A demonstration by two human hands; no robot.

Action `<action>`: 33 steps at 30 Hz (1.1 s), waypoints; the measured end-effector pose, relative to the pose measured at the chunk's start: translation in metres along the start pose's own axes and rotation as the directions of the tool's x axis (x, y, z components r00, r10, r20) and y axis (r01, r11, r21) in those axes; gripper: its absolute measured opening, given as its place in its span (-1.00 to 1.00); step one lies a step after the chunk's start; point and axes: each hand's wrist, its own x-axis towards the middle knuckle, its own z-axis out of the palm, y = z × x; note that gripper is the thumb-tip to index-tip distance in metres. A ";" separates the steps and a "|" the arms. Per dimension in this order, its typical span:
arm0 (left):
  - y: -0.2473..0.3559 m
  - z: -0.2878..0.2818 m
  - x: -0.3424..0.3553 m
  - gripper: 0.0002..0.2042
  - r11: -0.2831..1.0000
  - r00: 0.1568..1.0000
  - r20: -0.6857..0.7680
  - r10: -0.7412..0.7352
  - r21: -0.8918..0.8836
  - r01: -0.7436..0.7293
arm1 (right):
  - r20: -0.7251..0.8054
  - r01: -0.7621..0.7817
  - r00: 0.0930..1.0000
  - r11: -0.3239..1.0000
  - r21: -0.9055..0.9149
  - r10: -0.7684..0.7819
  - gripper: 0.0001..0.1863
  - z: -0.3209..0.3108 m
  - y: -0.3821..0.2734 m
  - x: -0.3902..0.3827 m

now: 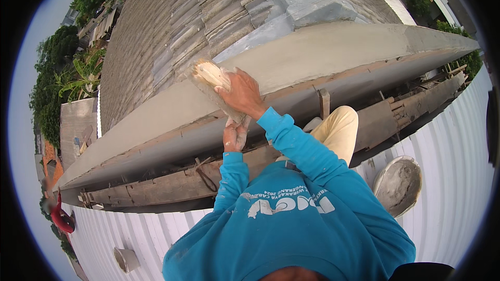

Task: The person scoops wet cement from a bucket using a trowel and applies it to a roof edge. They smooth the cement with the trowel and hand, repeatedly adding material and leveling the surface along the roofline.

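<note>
A mortar-smeared wooden plastering float (pixel 208 79) is tilted against the smooth grey plastered band (pixel 312 52) along the roof edge. My right hand (pixel 242 94) is closed over the float's middle, fingers wrapped on its upper side. Just below, my left hand (pixel 235 135), whitened with mortar, is closed around the float's lower end; part of its grip is hidden under the board. The float's underside cannot be seen. Fresh-looking grey plaster covers the band on both sides of my hands.
Roof tiles (pixel 208 15) slope up beyond the band. Rough wooden planks (pixel 166 183) run under its overhang. A bucket of grey mortar (pixel 398 186) stands on the corrugated metal roof at right; a smaller bucket (pixel 126 260) stands lower left. A person in red (pixel 62 219) is at far left.
</note>
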 end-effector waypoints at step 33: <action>0.004 0.057 -0.030 -0.27 0.990 0.997 0.001 0.072 0.119 -0.071 | -0.062 -0.068 0.997 0.832 -0.550 0.040 -0.39 -0.139 0.132 0.012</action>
